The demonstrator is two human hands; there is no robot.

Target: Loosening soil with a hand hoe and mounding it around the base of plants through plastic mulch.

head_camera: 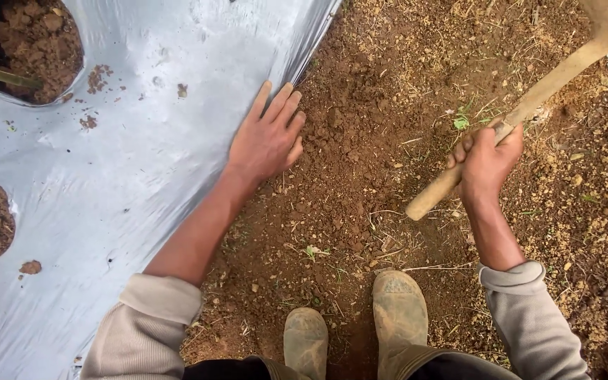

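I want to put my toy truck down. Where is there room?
Bare silver sheet lies between the two soil holes and the left hand. Open soil sits between both hands, above the boots. It is crowded by the right hand gripping the wooden handle.

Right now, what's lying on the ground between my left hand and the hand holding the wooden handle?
In the head view, only loose brown soil with scattered dry stalks lies between the left hand and the right hand gripping the wooden handle.

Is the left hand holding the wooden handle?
No, the left hand lies flat at the silver plastic sheet edge; the right hand grips the wooden handle.
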